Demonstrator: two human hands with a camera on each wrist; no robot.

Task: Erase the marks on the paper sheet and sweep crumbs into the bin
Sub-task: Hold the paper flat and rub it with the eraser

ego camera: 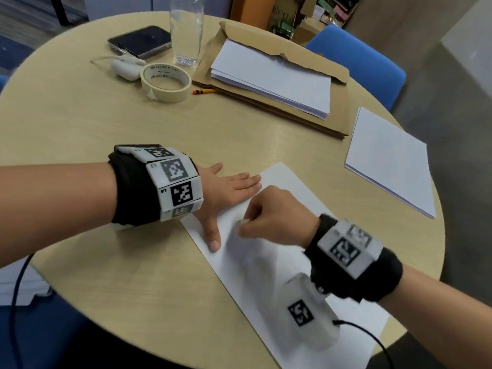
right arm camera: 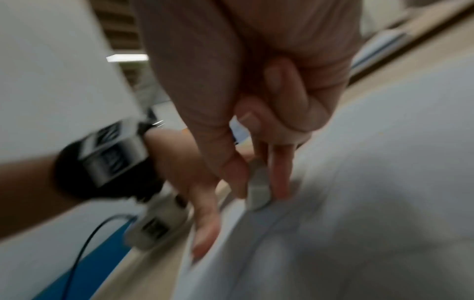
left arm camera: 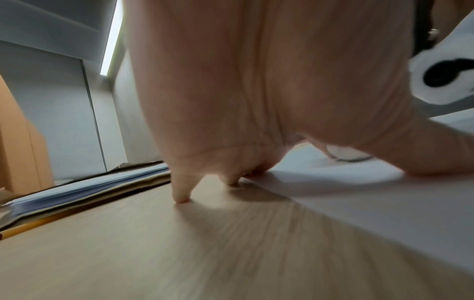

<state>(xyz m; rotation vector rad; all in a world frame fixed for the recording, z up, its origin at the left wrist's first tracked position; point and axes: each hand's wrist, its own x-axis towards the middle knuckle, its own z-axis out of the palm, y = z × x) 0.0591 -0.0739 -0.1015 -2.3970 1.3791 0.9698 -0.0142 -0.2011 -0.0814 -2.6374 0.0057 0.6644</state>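
Observation:
A white paper sheet (ego camera: 269,262) lies slantwise on the round wooden table (ego camera: 106,123) in front of me. My left hand (ego camera: 229,190) lies flat with fingers spread, pressing the sheet's upper left corner, thumb (ego camera: 213,238) on the paper. My right hand (ego camera: 269,214) pinches a small white eraser (ego camera: 242,223) between thumb and fingers, its tip on the sheet. The right wrist view shows the eraser (right arm camera: 257,192) touching the paper (right arm camera: 359,203), blurred. In the left wrist view my palm (left arm camera: 256,91) stands over the sheet's edge (left arm camera: 359,192). No marks or crumbs are discernible.
At the back stand a tape roll (ego camera: 166,82), a phone (ego camera: 139,41), a clear bottle (ego camera: 186,30), a pencil (ego camera: 205,91) and a brown envelope with a paper stack (ego camera: 271,75). Another paper stack (ego camera: 388,161) lies right. Blue chairs (ego camera: 364,62) surround the table. No bin is visible.

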